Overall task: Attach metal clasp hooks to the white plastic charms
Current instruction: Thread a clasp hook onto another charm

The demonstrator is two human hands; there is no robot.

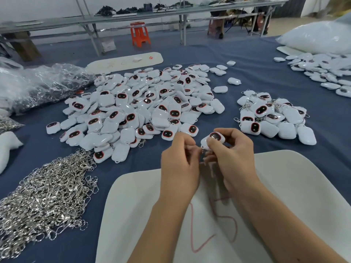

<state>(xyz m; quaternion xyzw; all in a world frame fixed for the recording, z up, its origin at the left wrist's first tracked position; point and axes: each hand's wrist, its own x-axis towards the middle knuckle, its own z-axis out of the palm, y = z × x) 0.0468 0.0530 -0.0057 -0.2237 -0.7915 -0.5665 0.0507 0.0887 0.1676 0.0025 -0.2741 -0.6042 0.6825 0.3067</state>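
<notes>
Both forearms reach over a white foam sheet [284, 186] on the blue-covered worktop [256, 73]. Her right hand [232, 154] grips a white charm [212, 140] dark face up, while the left hand [179, 162] pinches a small metal clasp hook [203, 151] against its lower edge. Loose hooks [47, 196] lie heaped at left, bare charms [144, 105] ahead, finished ones [273, 116] to the right.

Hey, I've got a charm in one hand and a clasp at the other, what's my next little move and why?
Probably finish hooking the clasp onto the loop at the bottom corner of the charm. Your right hand pinches the charm, your left hand pinches at the clasp right beside it, and the join looks blurred, so it seems unfinished. After that it likely goes on the clasped pile at right.
</notes>
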